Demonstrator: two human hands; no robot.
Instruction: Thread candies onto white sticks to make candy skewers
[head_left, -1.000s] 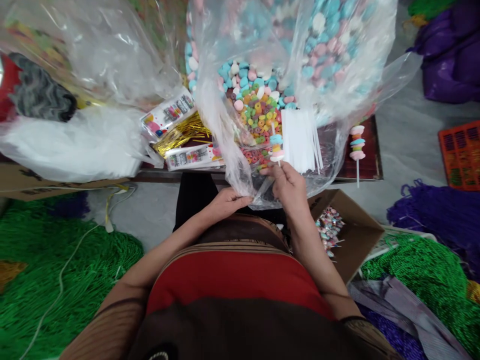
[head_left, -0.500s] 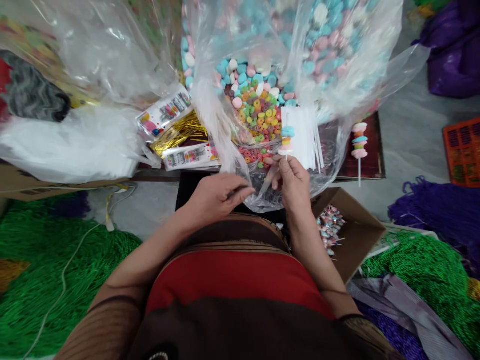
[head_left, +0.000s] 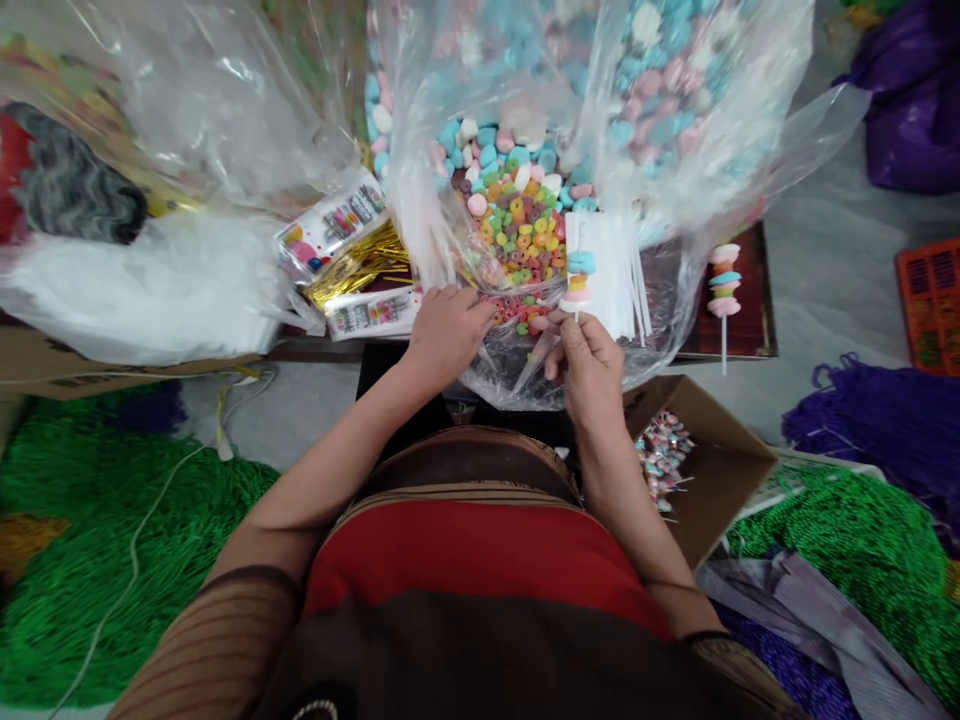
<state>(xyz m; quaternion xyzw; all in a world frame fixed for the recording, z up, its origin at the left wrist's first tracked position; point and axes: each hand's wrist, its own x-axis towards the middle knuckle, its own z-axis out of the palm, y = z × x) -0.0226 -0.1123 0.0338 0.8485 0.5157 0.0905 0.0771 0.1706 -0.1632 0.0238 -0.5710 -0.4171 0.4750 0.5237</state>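
Note:
My right hand (head_left: 591,365) is closed around the lower stick of a candy skewer (head_left: 579,280), held upright. Threaded on it are a blue marshmallow, an orange-yellow ring, and pink and white pieces. To the left, my left hand (head_left: 452,335) lies over the edge of the clear plastic, its fingers reaching out toward a pile of red gummy rings (head_left: 516,312). Whether its fingertips touch a ring is hard to see. Behind both hands are mixed-colour gummy rings (head_left: 525,225) and pastel marshmallows (head_left: 484,150). White sticks (head_left: 619,275) lie just behind the held skewer.
Another candy skewer (head_left: 724,280) lies at the table's right edge. Printed packets (head_left: 330,225) and gold twist ties (head_left: 367,265) are on the left. Below right, an open cardboard box (head_left: 716,470) holds wrapped skewers. Green cords (head_left: 150,560) cover the floor at left.
My left hand has moved up and forward from in front of my body to the red gummy rings. My right hand keeps hold of the candy skewer in nearly the same place.

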